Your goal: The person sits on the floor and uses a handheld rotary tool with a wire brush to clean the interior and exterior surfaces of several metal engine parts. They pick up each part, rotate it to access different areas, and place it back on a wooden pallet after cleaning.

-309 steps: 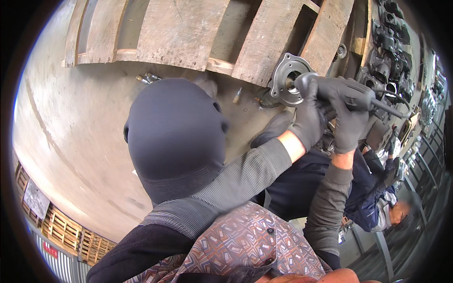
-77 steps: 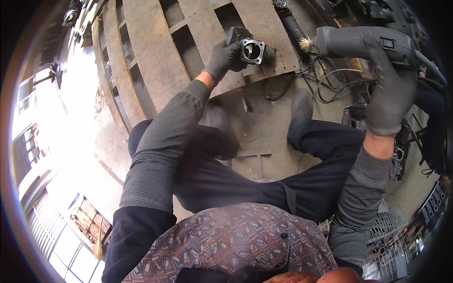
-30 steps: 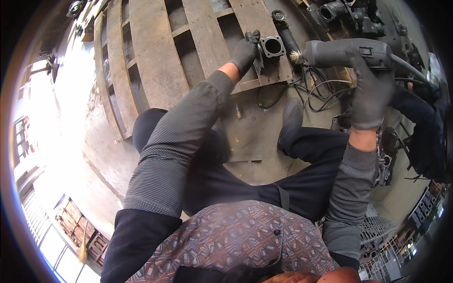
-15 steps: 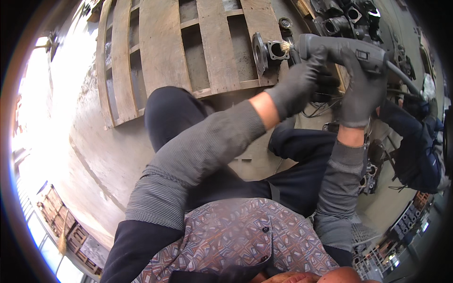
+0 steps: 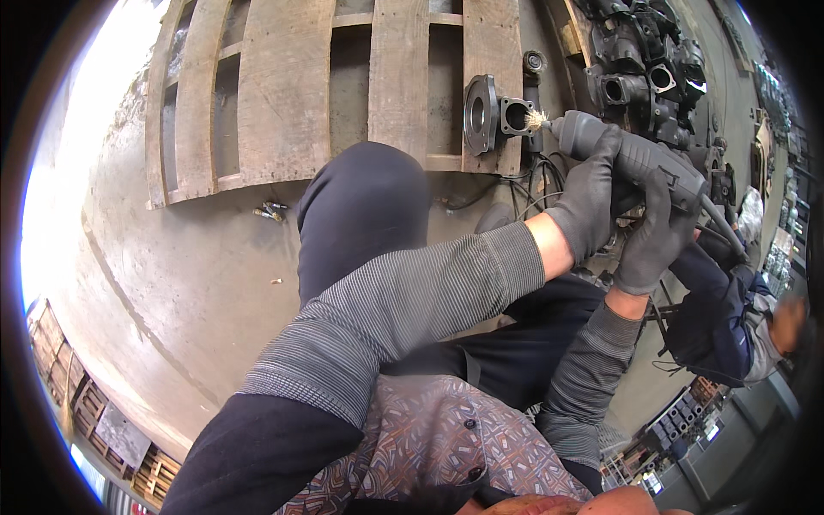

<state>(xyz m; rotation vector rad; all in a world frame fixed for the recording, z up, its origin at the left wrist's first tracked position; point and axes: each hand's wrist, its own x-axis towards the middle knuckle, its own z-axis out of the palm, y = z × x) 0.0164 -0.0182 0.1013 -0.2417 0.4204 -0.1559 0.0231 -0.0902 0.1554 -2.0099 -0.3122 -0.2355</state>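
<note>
A dark grey die grinder (image 5: pixel 631 159) is held in both gloved hands. My left hand (image 5: pixel 588 202) is closed round its front part. Further back, my right hand (image 5: pixel 657 236) wraps the rear of the body, near the cable. A tan, bristly end brush (image 5: pixel 536 119) sticks out of the grinder's front. It points at the square four-holed flange of a metal housing (image 5: pixel 515 117), close to its opening; I cannot tell whether they touch. The housing's large round flange (image 5: pixel 481 114) stands on edge at the pallet's right side.
A wooden pallet (image 5: pixel 287 86) lies ahead of my knees. Dark metal castings (image 5: pixel 639 69) are heaped at the far right. Cables (image 5: pixel 536 184) run below the housing. Small metal fittings (image 5: pixel 270 211) lie on the floor. Another person (image 5: pixel 730 318) is close on my right.
The view has shifted, so the pallet and housing appear lower. The grinder has tilted, its rear end coming nearer to me. Both hands keep their grip, and the brush remains by the square flange.
</note>
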